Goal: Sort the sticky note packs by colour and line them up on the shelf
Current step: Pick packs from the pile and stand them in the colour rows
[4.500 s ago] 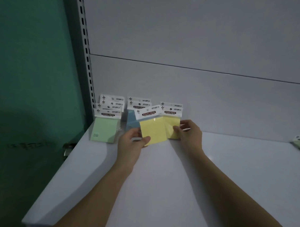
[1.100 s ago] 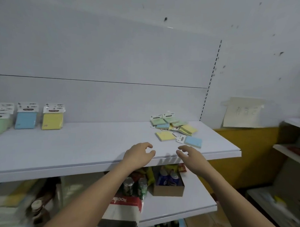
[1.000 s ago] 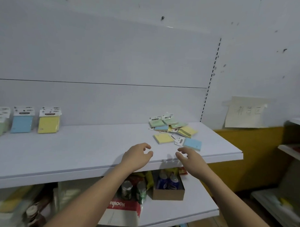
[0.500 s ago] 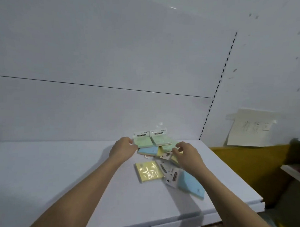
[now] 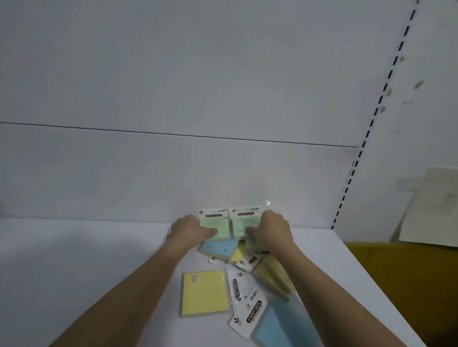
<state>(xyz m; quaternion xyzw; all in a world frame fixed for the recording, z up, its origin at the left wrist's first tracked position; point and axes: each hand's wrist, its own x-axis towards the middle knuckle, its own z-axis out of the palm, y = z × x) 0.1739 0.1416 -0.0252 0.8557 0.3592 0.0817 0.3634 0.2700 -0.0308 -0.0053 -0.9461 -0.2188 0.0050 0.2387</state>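
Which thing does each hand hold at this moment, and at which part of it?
The left hand grips one green pack at its lower left side; the right hand grips the other green pack at its lower right side.

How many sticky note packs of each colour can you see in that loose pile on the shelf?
Green: 2, one under the left hand, one under the right hand
Blue: 2, far and near
Yellow: 3, near left, right and one mostly buried
Total: 7 visible; others may be hidden.
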